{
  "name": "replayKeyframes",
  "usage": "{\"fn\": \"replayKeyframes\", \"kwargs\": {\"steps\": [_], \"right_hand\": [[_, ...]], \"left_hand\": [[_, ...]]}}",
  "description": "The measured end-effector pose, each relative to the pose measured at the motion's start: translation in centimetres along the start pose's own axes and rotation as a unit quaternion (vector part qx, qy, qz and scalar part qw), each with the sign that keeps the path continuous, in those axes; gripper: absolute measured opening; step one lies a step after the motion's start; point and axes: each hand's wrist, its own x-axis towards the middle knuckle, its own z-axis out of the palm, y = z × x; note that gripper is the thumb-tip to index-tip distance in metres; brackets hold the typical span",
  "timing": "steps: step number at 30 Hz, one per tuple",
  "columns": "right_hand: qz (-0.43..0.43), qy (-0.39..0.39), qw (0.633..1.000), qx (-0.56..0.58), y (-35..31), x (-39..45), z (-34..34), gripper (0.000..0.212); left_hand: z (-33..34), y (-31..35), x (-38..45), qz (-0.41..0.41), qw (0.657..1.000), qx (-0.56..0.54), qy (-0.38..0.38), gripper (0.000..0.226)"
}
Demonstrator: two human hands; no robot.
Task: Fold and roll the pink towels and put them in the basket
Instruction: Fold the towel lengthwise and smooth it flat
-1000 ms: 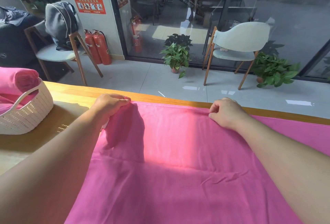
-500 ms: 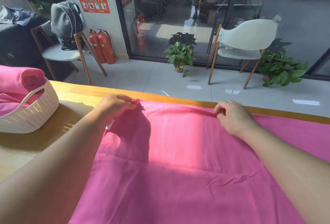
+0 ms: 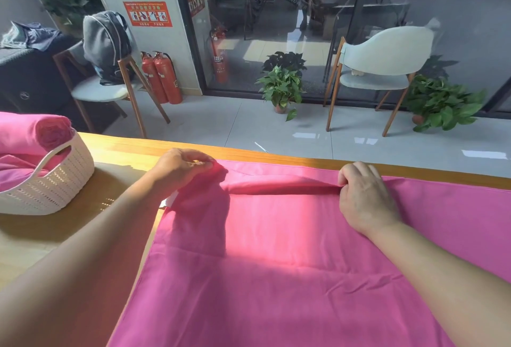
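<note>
Both forearms reach forward over the worktop (image 3: 132, 150) from the near edge of the view, backs of the hands up. The left hand (image 3: 181, 165) has its fingers curled and its grip closed on the far left corner of the pink towel (image 3: 276, 250), thumb and fingertips pinching the cloth, which is bunched and lifted a little there. The right hand (image 3: 362, 194) is curled too, its grip pinching the far edge of the same towel further right. Between the 2 hands the far edge is raised into a low ridge that runs left to right, parallel to the far edge of the worktop. The towel lies spread flat on the worktop, its long axis left to right, passing out of view at the right and at the bottom. At the far left of the worktop, well apart from the hands, stands a white woven basket (image 3: 55, 181) with a handle hole; in it lie a rolled pink towel (image 3: 33, 132), its spiral end facing right, and more pink cloth beneath it.
</note>
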Motion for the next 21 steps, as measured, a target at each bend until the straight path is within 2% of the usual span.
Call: {"fn": "replayKeyframes", "kwargs": {"steps": [4, 8, 11, 13, 15, 19, 21], "right_hand": [[-0.004, 0.017, 1.000, 0.007, 0.1, 0.0, 0.3, 0.029], [0.003, 0.016, 1.000, 0.005, 0.2, -0.1, 0.4, 0.023], [0.014, 0.012, 1.000, 0.011, 0.3, 0.0, 0.3, 0.020], [0.017, 0.014, 1.000, 0.017, 0.3, 0.1, 0.2, 0.020], [0.027, 0.001, 0.999, 0.022, 0.3, 0.6, -0.1, 0.018], [0.074, -0.066, 0.994, 0.037, 0.4, 2.3, -1.2, 0.010], [0.087, -0.100, 0.991, 0.030, 0.5, 3.2, -1.9, 0.009]], "left_hand": [[0.0, 0.3, 1.4, 0.038, 0.989, 0.140, -0.019, 0.015], [0.0, 0.5, 1.8, -0.022, 0.984, 0.176, -0.005, 0.009], [0.1, 0.8, 2.0, -0.033, 0.979, 0.200, -0.013, 0.018], [0.0, 0.9, 2.1, -0.046, 0.982, 0.182, -0.006, 0.019], [-0.1, 0.6, 2.0, -0.061, 0.988, 0.143, 0.001, 0.007], [-0.9, 0.5, 1.6, -0.106, 0.994, -0.014, -0.009, 0.012], [-1.2, 0.3, 1.7, -0.107, 0.994, -0.024, 0.001, 0.012]]}}
